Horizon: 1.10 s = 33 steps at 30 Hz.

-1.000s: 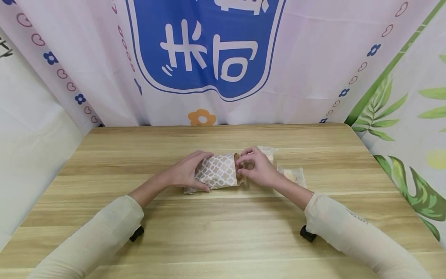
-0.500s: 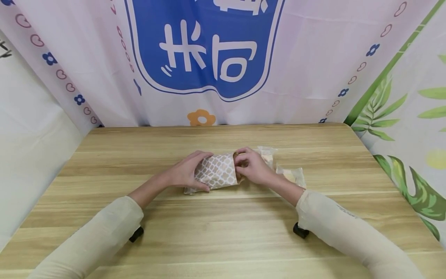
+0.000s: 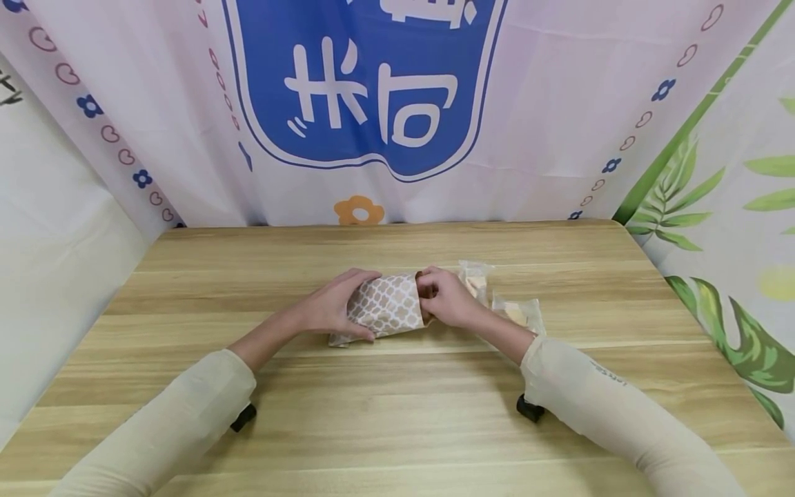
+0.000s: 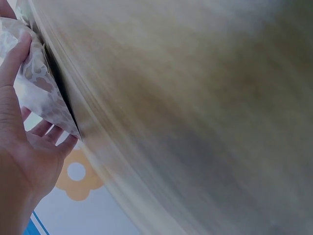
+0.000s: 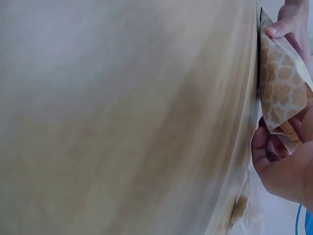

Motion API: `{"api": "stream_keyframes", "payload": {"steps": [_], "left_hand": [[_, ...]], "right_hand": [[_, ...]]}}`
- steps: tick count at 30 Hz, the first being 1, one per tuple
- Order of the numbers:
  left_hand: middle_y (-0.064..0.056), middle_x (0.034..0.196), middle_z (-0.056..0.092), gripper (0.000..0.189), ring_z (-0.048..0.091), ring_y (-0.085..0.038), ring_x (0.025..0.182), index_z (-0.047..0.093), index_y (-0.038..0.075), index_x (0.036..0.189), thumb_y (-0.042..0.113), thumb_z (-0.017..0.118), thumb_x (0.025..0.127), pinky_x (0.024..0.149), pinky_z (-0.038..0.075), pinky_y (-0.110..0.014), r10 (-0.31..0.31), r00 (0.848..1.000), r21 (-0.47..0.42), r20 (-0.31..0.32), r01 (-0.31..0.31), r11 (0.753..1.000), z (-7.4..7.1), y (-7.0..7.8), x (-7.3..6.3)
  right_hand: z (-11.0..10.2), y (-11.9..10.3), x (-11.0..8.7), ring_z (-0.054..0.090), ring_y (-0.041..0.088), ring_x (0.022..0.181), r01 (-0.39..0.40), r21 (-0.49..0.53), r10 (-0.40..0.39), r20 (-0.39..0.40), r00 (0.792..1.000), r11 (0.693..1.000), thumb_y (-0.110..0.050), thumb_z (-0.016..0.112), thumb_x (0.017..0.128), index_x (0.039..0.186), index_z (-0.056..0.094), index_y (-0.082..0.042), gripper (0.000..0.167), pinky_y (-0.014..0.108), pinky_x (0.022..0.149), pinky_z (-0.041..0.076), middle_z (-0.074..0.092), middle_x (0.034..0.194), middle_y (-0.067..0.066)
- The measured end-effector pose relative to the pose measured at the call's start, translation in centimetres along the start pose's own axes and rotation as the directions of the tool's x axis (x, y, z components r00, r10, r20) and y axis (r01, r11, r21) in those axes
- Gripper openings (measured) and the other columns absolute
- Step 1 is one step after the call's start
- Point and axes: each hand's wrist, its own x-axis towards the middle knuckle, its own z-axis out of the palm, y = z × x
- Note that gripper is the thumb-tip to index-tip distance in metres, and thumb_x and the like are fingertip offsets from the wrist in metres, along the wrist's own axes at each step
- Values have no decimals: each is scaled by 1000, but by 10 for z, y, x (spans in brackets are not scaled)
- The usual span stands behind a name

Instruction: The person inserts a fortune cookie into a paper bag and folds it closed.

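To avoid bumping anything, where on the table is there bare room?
Bare table lies between the left sleeve and right sleeve, left of the left hand, and right of the clear packets. The middle is crowded: left hand gripping the patterned bag, right hand at its mouth, packets close beside.

Spotting big white Chinese-style characters [image 3: 326, 85] on the blue emblem [image 3: 366, 153] of the backdrop [image 3: 540, 110], including something close to 米 at lower left and a top row cut off, so can't read out a full name. Also seeing small dark lettering [image 3: 610, 373] on the right sleeve [image 3: 621, 414], too tiny to make out, plus unreadable black strokes [image 3: 9, 90] on the left-hand sheet [image 3: 50, 179].
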Motion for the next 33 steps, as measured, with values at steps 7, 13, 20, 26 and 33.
{"api": "stream_keyframes", "payload": {"steps": [7, 13, 20, 26, 33], "left_hand": [[-20, 148, 50, 112, 50, -36, 135, 40, 0, 154, 40, 98, 67, 117, 40, -54, 3, 1000, -7, -2, -3, 1000, 0, 0, 0], [-20, 148, 50, 113, 50, -36, 136, 39, 0, 155, 40, 98, 67, 117, 40, -54, -3, 1000, -11, 3, 3, 1000, 1, 1, 0], [-21, 147, 51, 112, 51, -36, 134, 40, -1, 154, 39, 98, 67, 116, 41, -55, 8, 1000, -12, -8, -8, 1000, 1, 0, 0], [-21, 147, 51, 112, 51, -37, 135, 40, 0, 154, 39, 98, 67, 116, 41, -55, 4, 1000, -5, -18, -4, 1000, -1, -1, 0], [-21, 148, 50, 111, 50, -37, 136, 41, -1, 154, 39, 98, 67, 117, 39, -56, -4, 1000, -9, -17, 4, 1000, 0, -2, 0]], "right_hand": [[2, -2, 4, 62, 25, 85, -63, 30, 63, 27, 998, 998, 17, 55, 85, 71, 59, -2, 24, 25, 59, 54, 59, 109, 18], [3, -4, 5, 60, 23, 74, -76, 61, 72, 68, 995, 995, 20, 51, 81, 66, 52, -3, 27, 26, 56, 53, 54, 91, 14], [-9, -3, 0, 57, 13, 63, -44, 27, 41, 102, 994, 999, 11, 55, 88, 78, 63, 0, 17, 24, 56, 50, 57, 81, 7], [-26, -8, -8, 61, 12, 70, 4, -59, 4, 139, 990, 998, -5, 69, 95, 112, 75, -2, 17, 23, 59, 52, 72, 102, 11], [-43, -9, -19, 74, 30, 87, 55, -65, -48, 103, 993, 996, -3, 73, 94, 120, 72, 5, 27, 32, 72, 62, 70, 118, 21]]}}
